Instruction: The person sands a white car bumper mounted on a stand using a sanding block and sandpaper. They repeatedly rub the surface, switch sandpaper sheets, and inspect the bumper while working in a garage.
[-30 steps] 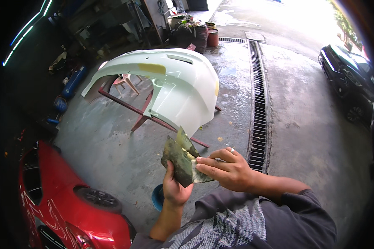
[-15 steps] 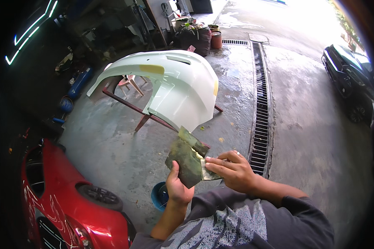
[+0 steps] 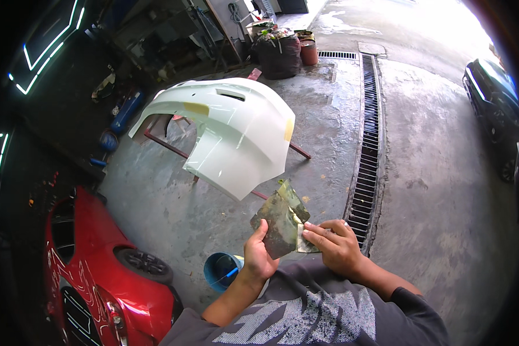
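Observation:
My left hand (image 3: 260,254) grips a grimy olive-green flat sheet (image 3: 271,225) from below, thumb on its face. A narrower greenish piece (image 3: 292,196) lies along its upper right, with cream paste (image 3: 294,215) along the seam. My right hand (image 3: 339,249) is closed on a small pale flat piece (image 3: 308,245), fingertips pressed on it against the sheet's right edge. Beyond my hands a white car bumper (image 3: 242,138) with yellowish patches rests on a red-brown metal stand (image 3: 300,151).
A blue bucket (image 3: 216,271) stands below left. A red car (image 3: 98,271) is at lower left, a dark car (image 3: 490,104) at right. A drain grate (image 3: 368,161) runs along the floor. Black bags (image 3: 277,57), a rusty drum (image 3: 308,52) and blue cylinders (image 3: 124,115) stand farther back.
My hands and the sheet they hold have shifted right. The view has moved slightly, and more of the bucket shows.

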Motion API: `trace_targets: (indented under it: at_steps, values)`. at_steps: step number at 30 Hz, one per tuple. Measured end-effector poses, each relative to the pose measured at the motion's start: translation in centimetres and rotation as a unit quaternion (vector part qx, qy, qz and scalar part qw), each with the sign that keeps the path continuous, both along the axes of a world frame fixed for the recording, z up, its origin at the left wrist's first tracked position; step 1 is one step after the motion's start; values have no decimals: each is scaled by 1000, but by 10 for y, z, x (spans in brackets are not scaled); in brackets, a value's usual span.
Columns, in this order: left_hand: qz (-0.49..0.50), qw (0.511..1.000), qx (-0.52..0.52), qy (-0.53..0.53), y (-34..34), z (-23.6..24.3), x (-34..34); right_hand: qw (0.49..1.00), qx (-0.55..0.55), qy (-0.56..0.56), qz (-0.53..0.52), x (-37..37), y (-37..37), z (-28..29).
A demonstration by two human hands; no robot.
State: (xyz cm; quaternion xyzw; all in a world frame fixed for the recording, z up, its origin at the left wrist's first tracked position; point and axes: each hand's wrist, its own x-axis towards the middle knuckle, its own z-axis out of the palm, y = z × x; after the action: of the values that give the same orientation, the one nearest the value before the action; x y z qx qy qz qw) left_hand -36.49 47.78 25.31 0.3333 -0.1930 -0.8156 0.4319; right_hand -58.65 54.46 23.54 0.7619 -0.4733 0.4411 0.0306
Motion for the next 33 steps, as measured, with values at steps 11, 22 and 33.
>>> trace_targets:
  at_steps: [11,22,33]
  values:
    - [-43,999,15,6,11,-15,-180,999,10,-26,-27,-175,23,-18]
    - [-97,994,39,-4,25,-33,-282,993,55,-43,-96,-266,65,-34]
    - [-139,990,0,-24,3,-37,-324,936,273,-122,-187,-305,108,-57]
